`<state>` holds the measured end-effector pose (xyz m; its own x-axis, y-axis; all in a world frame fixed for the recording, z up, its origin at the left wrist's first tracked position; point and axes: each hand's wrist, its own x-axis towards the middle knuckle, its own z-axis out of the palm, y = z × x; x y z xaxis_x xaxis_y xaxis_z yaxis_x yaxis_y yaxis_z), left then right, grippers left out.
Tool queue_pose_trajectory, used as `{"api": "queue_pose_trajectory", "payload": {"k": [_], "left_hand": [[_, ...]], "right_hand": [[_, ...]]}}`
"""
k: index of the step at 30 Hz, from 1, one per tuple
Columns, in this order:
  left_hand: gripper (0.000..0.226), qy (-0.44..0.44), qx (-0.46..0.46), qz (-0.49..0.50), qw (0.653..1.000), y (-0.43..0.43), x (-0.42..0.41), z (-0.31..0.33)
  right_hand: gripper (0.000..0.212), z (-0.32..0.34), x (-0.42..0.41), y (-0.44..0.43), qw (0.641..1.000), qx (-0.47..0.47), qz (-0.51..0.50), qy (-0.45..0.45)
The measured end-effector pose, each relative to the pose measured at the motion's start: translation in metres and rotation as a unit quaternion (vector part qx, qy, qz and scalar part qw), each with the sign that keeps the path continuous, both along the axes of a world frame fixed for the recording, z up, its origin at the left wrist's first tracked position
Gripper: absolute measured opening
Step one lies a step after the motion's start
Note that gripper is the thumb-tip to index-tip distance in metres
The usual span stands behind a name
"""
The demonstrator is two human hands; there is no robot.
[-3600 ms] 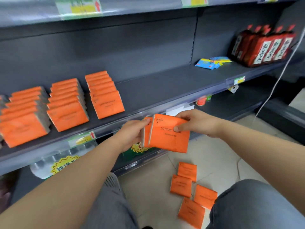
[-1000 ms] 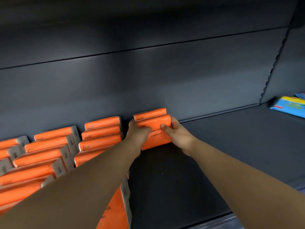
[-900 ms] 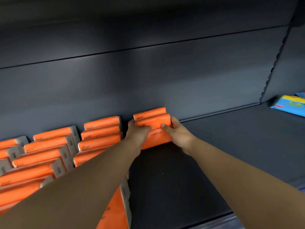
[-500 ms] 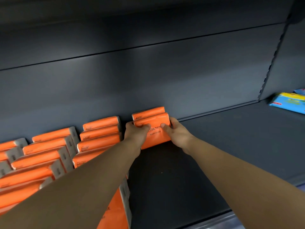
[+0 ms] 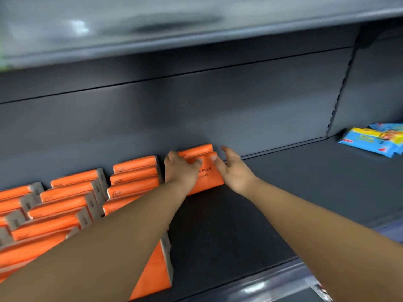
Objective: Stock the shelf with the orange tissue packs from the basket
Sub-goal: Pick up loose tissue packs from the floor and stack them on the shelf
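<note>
Two orange tissue packs stand upright at the back of the dark shelf [image 5: 283, 192], the front pack [image 5: 209, 178] leaning on the rear pack [image 5: 196, 149]. My left hand [image 5: 178, 171] grips their left side, thumb over the front pack's top edge. My right hand [image 5: 233, 171] is at their right side with fingers spread and lifted off, only the thumb touching the front pack. Left of them stand several rows of orange packs [image 5: 135, 177], partly hidden by my left forearm. The basket is out of view.
Blue wipe packs [image 5: 375, 141] lie at the far right of the shelf. The upper shelf [image 5: 196, 29] overhangs close above. Bare shelf surface stretches right of my hands to the upright post [image 5: 340, 90]. The shelf's front rail [image 5: 272, 286] runs below my arms.
My right hand's fingers have opened and lifted away from the packs. The two packs stay against the back panel, and my head has pulled back a little, showing the upper shelf.
</note>
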<state>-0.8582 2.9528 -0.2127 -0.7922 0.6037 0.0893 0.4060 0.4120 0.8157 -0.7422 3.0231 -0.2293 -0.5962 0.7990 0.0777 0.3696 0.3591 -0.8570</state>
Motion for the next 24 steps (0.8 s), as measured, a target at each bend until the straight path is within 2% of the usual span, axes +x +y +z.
{"api": "queue_pose_trajectory", "payload": {"k": [3,7,14,16,24], "left_hand": [[0.068,0.052,-0.026,-0.025,0.998,-0.007,0.013,0.006],[0.071,0.157,-0.065,-0.108,0.979,-0.019,0.030,0.011],[0.068,0.349,-0.128,-0.229,0.900,-0.055,0.058,0.009],[0.068,0.363,-0.141,-0.244,0.888,-0.066,0.066,0.008],[0.069,0.367,-0.140,-0.279,0.876,-0.112,0.108,0.007]], "right_hand": [[0.063,0.006,0.014,-0.008,0.998,0.056,0.004,-0.039],[0.059,0.014,0.035,-0.024,0.987,0.129,-0.010,-0.099],[0.059,0.015,0.072,-0.056,0.938,0.247,-0.036,-0.239],[0.061,0.014,0.083,-0.067,0.929,0.257,-0.047,-0.263],[0.063,0.014,0.133,-0.123,0.914,0.263,-0.057,-0.303]]}}
